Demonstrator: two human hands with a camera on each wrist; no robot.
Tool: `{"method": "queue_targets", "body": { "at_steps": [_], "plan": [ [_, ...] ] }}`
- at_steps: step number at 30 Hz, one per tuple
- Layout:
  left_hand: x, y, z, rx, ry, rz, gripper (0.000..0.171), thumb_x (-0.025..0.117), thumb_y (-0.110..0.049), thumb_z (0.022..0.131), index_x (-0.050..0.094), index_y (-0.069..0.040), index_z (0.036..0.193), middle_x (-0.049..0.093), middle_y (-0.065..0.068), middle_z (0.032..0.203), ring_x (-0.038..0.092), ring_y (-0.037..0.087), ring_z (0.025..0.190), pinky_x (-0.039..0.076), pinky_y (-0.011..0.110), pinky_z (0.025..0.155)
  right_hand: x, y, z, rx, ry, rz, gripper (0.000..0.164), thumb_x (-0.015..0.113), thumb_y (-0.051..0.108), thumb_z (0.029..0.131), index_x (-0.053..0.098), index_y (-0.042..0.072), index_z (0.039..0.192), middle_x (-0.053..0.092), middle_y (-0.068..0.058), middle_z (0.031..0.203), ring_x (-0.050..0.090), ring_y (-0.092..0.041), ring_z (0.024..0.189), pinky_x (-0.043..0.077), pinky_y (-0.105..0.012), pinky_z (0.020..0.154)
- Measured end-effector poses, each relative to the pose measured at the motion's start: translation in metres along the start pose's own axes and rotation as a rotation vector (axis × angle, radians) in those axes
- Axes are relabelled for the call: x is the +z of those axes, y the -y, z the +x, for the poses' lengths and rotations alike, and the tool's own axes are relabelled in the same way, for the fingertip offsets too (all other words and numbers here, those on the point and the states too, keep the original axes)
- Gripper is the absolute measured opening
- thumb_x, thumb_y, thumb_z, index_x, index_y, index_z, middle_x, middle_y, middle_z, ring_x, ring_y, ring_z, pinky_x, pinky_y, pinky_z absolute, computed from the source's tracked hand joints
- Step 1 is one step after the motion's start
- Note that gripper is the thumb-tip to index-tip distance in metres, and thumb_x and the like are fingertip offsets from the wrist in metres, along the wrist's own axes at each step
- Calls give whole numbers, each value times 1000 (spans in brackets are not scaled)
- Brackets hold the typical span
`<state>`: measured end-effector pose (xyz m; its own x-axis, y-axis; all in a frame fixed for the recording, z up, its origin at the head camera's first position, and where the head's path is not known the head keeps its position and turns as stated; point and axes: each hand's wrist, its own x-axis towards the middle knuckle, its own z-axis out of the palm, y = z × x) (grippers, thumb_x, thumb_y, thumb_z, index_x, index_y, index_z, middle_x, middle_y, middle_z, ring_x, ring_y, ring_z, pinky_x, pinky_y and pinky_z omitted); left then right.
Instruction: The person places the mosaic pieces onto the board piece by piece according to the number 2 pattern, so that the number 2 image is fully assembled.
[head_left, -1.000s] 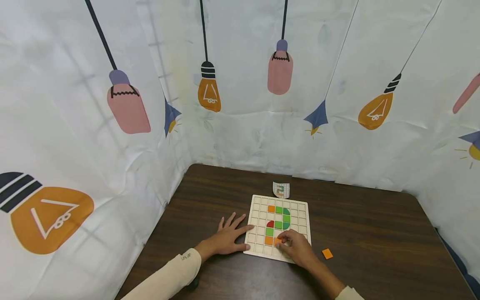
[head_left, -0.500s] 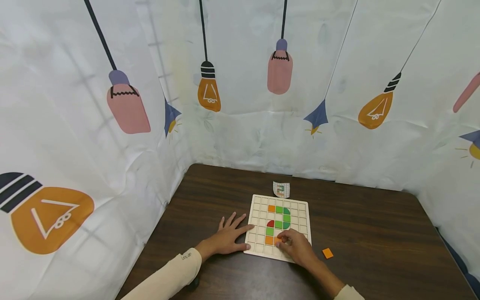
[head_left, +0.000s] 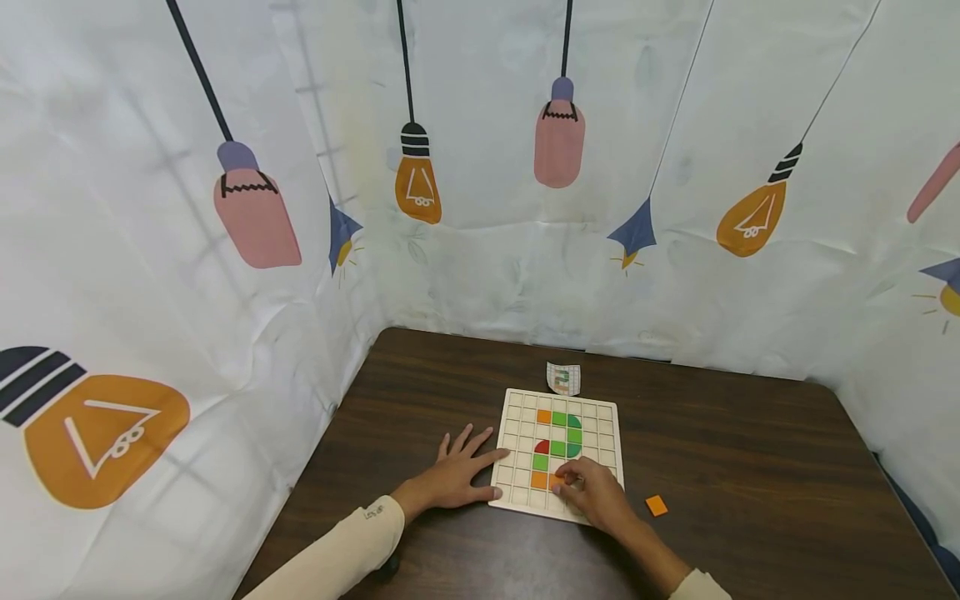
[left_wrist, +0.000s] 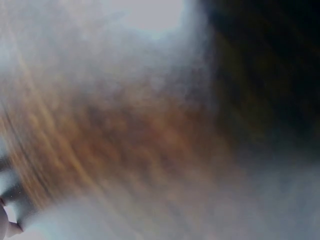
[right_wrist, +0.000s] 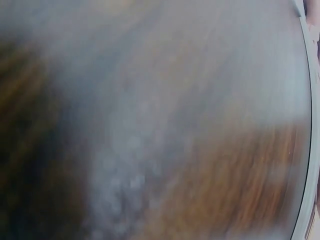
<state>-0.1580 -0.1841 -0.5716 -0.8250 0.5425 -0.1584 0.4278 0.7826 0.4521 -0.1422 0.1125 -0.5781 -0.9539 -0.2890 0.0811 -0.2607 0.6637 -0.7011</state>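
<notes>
A pale square grid board [head_left: 519, 500] lies on the dark wooden table. Coloured tiles form a curving shape on it, among them an orange tile [head_left: 539, 480], a green square tile [head_left: 541, 462] and a red rounded tile [head_left: 542, 447]. My left hand [head_left: 450, 482] rests with spread fingers, its thumb and index finger on the board's left edge. On the lower part of the board my right hand [head_left: 592, 493] pinches an orange square tile [head_left: 555, 481] beside the first orange one; the fingers partly cover it. Both wrist views show mostly blurred tabletop.
A loose orange square tile [head_left: 656, 505] lies on the table right of my right hand. Behind the board sits a small curled paper [head_left: 563, 379] with a coloured grid pattern. White curtains [head_left: 480, 275] printed with lamps surround the table's back and sides.
</notes>
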Motion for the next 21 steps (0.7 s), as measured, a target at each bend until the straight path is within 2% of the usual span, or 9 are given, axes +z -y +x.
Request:
{"method": "queue_targets", "body": {
  "at_steps": [9, 21],
  "plan": [
    [-1, 0, 0, -2, 6, 1, 68, 54, -66, 95, 36, -40, 155, 17, 7, 169, 6, 45, 154, 7, 78, 111, -1, -3, 3, -8, 44, 16, 15, 84, 18, 82, 75, 18, 94, 62, 10, 83, 50, 0, 71, 41, -20, 60],
    [-2, -2, -1, -9, 3, 12, 69, 52, -68, 94, 36, -40, 155, 18, 6, 169, 7, 45, 154, 8, 78, 111, -4, -7, 0, -51, 28, 41, 20, 84, 19, 83, 73, 16, 99, 61, 11, 84, 49, -1, 72, 42, -20, 64]
  ]
}}
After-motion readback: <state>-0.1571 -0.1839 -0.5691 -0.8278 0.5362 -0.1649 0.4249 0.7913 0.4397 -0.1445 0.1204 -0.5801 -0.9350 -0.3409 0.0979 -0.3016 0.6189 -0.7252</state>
